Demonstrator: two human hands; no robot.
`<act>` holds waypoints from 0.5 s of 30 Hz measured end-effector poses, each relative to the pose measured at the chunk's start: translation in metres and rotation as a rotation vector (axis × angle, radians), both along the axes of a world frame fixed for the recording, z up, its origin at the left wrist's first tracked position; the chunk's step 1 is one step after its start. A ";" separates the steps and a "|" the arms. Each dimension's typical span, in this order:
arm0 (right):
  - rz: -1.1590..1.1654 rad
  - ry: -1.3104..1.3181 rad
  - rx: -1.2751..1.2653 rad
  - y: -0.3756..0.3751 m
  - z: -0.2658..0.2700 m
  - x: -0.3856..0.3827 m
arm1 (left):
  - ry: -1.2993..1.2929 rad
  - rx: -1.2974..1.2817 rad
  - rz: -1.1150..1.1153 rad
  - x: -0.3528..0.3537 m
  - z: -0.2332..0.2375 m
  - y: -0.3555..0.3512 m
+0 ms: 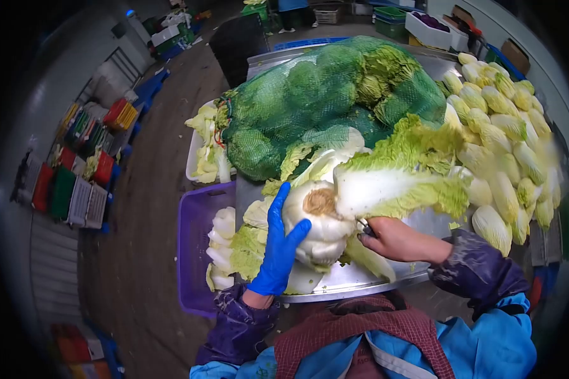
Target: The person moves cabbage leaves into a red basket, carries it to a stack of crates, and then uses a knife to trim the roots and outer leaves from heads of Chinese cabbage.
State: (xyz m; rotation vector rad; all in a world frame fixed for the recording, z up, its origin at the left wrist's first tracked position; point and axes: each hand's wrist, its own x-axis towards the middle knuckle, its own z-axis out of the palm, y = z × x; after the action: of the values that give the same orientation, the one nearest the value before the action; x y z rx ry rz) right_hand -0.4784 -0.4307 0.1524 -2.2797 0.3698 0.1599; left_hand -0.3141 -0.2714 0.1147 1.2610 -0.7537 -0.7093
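A napa cabbage (pixel 310 218) lies on the metal table with its brown cut root end facing up toward me. My left hand (pixel 278 246), in a blue glove, grips its left side, thumb across the front. Bare, my right hand (pixel 392 239) is closed round the dark handle of a knife (pixel 364 226) at the cabbage's right side; most of the blade is hidden. One broad outer leaf (pixel 385 189), white-ribbed with a frilly green edge, sticks out to the right above my right hand. Loose leaves (pixel 250 249) lie left of and under the cabbage.
Behind the cabbage sits a bulging green mesh sack (pixel 310 88) of cabbages. Trimmed pale cabbages (pixel 499 139) are heaped at the right. A purple crate (pixel 193 252) and a white tub (pixel 191 165) with leaves stand left of the metal table (pixel 335 289). Another person (pixel 294 9) stands far back.
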 end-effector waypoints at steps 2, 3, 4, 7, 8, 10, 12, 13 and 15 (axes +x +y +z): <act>0.060 0.057 -0.016 -0.004 0.014 0.004 | -0.136 -0.003 0.066 -0.001 -0.004 0.003; 0.201 0.079 -0.099 -0.012 0.018 0.007 | -0.277 -0.005 0.113 -0.001 -0.007 0.006; 0.340 0.096 -0.186 -0.021 0.023 0.013 | -0.334 0.055 0.109 -0.003 -0.018 0.012; 0.510 0.376 -0.144 -0.043 0.057 0.044 | -0.370 0.076 0.115 -0.021 -0.020 0.022; 0.546 0.473 -0.140 -0.050 0.062 0.061 | -0.363 0.084 0.115 -0.027 -0.021 0.024; 0.569 0.608 -0.139 -0.059 0.066 0.100 | -0.402 0.114 0.214 -0.032 -0.022 0.024; 0.528 0.611 -0.139 -0.061 0.043 0.136 | -0.444 0.138 0.276 -0.033 -0.021 0.021; 0.497 0.575 -0.139 -0.061 0.022 0.149 | -0.485 0.164 0.338 -0.034 -0.020 0.020; 0.495 0.416 -0.071 -0.059 -0.033 0.165 | -0.325 0.114 0.366 -0.023 -0.031 0.018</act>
State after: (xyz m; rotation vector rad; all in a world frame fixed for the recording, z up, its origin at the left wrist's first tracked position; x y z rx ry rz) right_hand -0.3132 -0.4894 0.1198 -2.3615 0.0094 0.8928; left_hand -0.3370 -0.2535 0.0837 1.5898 -0.7224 -0.2535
